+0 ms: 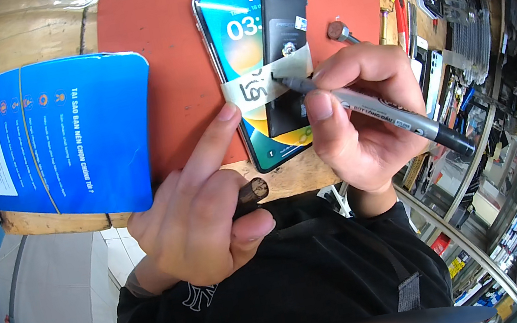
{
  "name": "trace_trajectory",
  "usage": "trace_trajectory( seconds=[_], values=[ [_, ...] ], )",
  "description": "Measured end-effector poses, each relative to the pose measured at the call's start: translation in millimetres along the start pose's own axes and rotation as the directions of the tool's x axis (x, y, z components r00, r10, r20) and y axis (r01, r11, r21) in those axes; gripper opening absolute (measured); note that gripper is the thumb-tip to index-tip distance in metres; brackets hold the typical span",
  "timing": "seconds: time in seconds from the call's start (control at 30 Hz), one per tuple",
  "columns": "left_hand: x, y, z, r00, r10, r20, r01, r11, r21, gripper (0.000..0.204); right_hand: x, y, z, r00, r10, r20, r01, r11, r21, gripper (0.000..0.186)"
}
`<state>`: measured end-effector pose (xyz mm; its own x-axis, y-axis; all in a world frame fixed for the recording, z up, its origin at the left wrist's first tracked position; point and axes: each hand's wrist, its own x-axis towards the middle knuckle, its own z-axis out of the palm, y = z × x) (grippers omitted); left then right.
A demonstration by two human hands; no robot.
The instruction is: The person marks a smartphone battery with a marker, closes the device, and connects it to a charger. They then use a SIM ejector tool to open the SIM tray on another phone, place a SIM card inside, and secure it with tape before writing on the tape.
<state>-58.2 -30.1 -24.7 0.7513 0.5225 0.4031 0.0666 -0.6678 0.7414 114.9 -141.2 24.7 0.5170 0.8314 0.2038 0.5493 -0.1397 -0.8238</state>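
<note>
A smartphone (224, 47) lies face up with its screen lit. Across it rests a flat black phone battery (282, 17), and a strip of pale tape (270, 85) spans both, bearing dark handwriting. My right hand (372, 74) grips a grey marker pen (394, 115) between thumb and fingers, its tip at the tape. My left hand (194, 223) has its index finger stretched out to the tape's left end. The other fingers of that hand are curled around a dark marker cap (253, 193).
A red mat (165, 33) covers the wooden table under the phone. To the left lies a blue booklet (103, 129) with a rubber band around it. A bolt-like metal piece (339, 30) sits right of the phone. Tools and a cluttered glass display case (474, 221) fill the right side.
</note>
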Motion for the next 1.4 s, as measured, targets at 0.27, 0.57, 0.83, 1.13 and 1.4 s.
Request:
trace_trajectory(
  seconds=[0.27,0.57,0.83,1.13,1.4],
  values=[
    [0,1,0,1.0,0.004,0.0,-0.004,1.0,-0.01,0.049,3,8,7,0.99,-0.025,-0.142,0.036,0.996,0.079,0.018],
    [0,0,0,1.0,0.012,-0.006,-0.012,1.0,-0.006,0.049,2,11,1,0.992,-0.01,-0.124,0.027,0.99,0.141,0.02],
    [-1,1,-2,1.0,-0.002,0.02,0.002,1.0,0.007,0.05,-1,11,3,0.99,0.022,-0.137,0.002,0.985,0.17,0.02],
    [0,1,0,0.999,-0.004,-0.032,0.004,1.0,0.007,0.048,0,10,1,0.992,-0.006,-0.127,0.018,0.996,0.09,0.019],
    [0,2,2,0.999,-0.001,-0.044,0.001,1.0,0.008,0.045,1,6,2,0.992,0.012,-0.125,-0.001,0.996,0.087,0.018]
  ],
)
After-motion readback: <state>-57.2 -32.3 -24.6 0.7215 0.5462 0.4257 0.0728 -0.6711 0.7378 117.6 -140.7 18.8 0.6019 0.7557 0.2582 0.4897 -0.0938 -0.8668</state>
